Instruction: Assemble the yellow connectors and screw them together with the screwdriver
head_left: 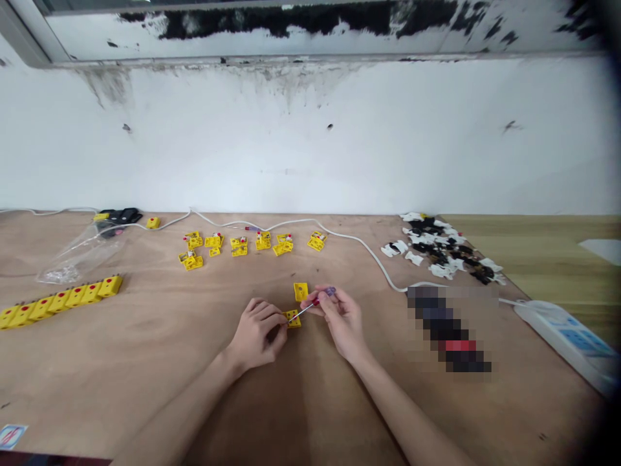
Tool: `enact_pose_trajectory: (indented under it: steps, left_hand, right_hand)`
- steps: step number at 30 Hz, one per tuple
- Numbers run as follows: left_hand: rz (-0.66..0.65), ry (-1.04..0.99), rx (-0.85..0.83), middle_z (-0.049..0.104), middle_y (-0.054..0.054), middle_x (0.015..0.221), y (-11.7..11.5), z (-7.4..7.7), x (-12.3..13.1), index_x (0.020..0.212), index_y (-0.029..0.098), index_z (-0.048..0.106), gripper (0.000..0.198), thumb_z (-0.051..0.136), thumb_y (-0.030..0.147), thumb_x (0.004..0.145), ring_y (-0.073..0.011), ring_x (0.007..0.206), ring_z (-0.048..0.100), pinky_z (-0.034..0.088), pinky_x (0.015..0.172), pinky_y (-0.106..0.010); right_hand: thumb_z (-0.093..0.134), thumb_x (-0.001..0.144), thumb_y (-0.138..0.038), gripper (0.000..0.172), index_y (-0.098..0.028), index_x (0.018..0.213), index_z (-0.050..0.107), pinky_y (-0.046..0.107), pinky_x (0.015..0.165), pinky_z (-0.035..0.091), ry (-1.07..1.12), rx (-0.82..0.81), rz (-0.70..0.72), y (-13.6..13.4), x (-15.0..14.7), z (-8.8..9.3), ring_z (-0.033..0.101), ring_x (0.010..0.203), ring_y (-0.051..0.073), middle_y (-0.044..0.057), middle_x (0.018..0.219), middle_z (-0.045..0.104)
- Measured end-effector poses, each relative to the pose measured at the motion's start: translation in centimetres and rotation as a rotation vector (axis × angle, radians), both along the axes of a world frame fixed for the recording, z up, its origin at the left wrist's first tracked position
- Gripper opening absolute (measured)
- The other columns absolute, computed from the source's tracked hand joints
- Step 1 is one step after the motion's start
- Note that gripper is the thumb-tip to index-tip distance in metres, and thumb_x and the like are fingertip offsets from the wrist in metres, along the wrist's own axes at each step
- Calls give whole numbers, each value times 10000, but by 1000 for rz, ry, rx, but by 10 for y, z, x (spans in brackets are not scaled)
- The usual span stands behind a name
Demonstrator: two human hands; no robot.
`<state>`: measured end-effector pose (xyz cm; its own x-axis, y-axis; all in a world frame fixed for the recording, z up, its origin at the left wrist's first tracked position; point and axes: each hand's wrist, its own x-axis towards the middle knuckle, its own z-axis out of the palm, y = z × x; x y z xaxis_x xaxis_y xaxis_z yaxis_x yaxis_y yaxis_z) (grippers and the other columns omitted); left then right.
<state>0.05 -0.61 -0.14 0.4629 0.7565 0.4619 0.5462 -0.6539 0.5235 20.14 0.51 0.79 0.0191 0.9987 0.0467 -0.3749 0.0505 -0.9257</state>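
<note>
My left hand (257, 333) grips a small yellow connector block (292, 318) at the middle of the plywood table (160, 401), its fingers partly hiding the block's left end. My right hand (341, 320) pinches a small screwdriver (306, 309) with a red and purple handle. The screwdriver's thin metal shaft slants down to the left, and its tip meets the block's top face. Just beyond the hands lies a loose yellow block piece (301, 291), touched by neither hand.
Several yellow connector parts (252, 244) lie along the far side, with a white cable (349, 236) behind them. A row of yellow connectors (61, 301) lies at left, near a plastic bag (82, 255). A heap of white and black pieces (441, 249) and a white power strip (565, 340) sit at right.
</note>
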Motion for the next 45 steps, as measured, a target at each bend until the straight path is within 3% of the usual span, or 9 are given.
enact_pose_trajectory:
  steps: [19, 26, 32, 40, 45]
  left_hand:
    - [0, 20, -30, 727, -52, 930, 0, 4, 0, 984, 227, 681, 151, 580, 206, 874, -204, 862, 642, 462, 834, -403]
    - [34, 62, -77, 690, -84, 1068, 0, 2, 0, 1149, 239, 652, 296, 627, 260, 855, -243, 976, 625, 471, 878, -418]
    - [84, 128, -116, 650, -105, 1172, 2, -4, 1, 1281, 224, 582, 474, 689, 348, 836, -299, 1111, 574, 458, 962, -465]
    - [68, 159, -116, 646, -88, 1192, 3, -5, 2, 1167, 240, 653, 305, 655, 350, 883, -285, 1122, 573, 455, 965, -457]
    - [70, 141, -116, 654, -91, 1188, 3, -5, 2, 1230, 234, 614, 368, 660, 328, 877, -276, 1103, 585, 451, 960, -448]
  right_hand:
    - [717, 872, -425, 252, -216, 1005, 672, 388, 739, 642, -60, 44, -15, -3, 1, 6, 728, 730, 192, 40, 868, 730]
    - [735, 839, -472, 297, -214, 971, 673, 370, 732, 630, -188, 45, -96, -1, 6, 16, 713, 693, 186, 40, 816, 728]
    - [728, 845, -465, 280, -214, 954, 674, 363, 717, 621, -232, 74, -73, -2, 5, 16, 710, 690, 191, 40, 794, 727]
    - [719, 862, -419, 224, -221, 959, 682, 361, 727, 611, -239, 122, -69, -2, 4, 15, 714, 707, 194, 34, 784, 730]
    - [718, 866, -408, 218, -220, 972, 685, 358, 741, 605, -254, 141, -61, -3, 4, 13, 718, 722, 197, 33, 775, 727]
